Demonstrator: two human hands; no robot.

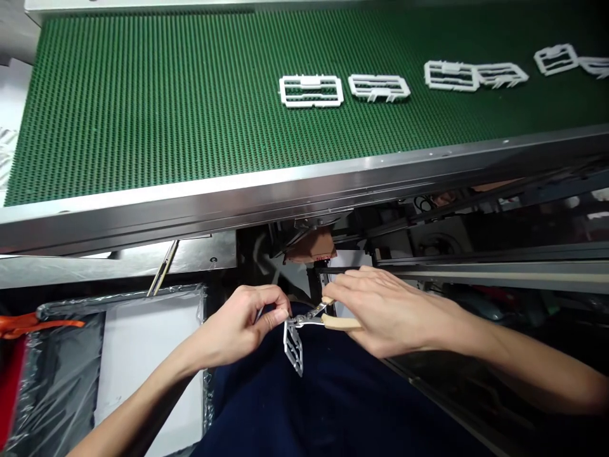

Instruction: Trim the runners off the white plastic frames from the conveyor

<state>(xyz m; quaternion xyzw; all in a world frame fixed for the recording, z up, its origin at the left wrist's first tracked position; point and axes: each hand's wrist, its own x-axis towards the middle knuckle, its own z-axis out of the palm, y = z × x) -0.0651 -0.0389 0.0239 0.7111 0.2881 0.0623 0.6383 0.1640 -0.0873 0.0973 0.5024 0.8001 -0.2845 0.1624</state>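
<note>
My left hand (254, 320) pinches the top edge of a white plastic frame (294, 348), which hangs down from the thumb and fingertips in front of my lap. In my right hand (380, 311) is a pair of nippers (340, 322) with cream-coloured handles. The nippers' metal jaws reach the frame's upper edge, right beside my left fingertips. Whether the jaws are closed on the plastic is too small to tell. Similar white plastic frames (311, 91) lie in a row on the green conveyor belt (157, 95) beyond my hands.
The conveyor's metal edge (238, 193) runs across between the belt and my hands. At left are a plastic-wrapped tray with white sheets (152, 362), an orange-handled tool (28, 325) and a thin yellow-and-black tool (163, 268). Metal rails (514, 273) stretch away at right.
</note>
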